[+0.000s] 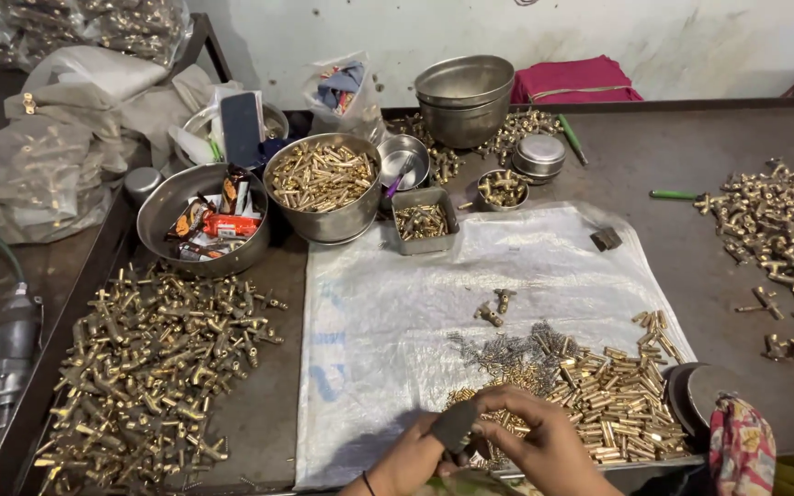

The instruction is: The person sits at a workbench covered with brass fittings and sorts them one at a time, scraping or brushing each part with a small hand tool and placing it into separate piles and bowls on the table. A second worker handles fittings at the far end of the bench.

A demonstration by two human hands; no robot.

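My left hand (413, 453) and my right hand (544, 441) meet at the bottom middle, over the near edge of a white plastic sheet (397, 312). Both hold a small dark flat block (453, 425) between the fingers. Just beyond them lies a heap of short brass pins (618, 400) and a cluster of small grey springs (507, 349). Two brass fittings (494, 308) lie alone on the sheet, farther away.
A large pile of brass T-fittings (153, 367) covers the left, another pile (778, 230) the right. Steel bowls stand at the back: one with wrappers (199, 220), one with brass pins (322, 184), stacked bowls (464, 96). A small tray (423, 220) and a power tool (11, 344) sit nearby.
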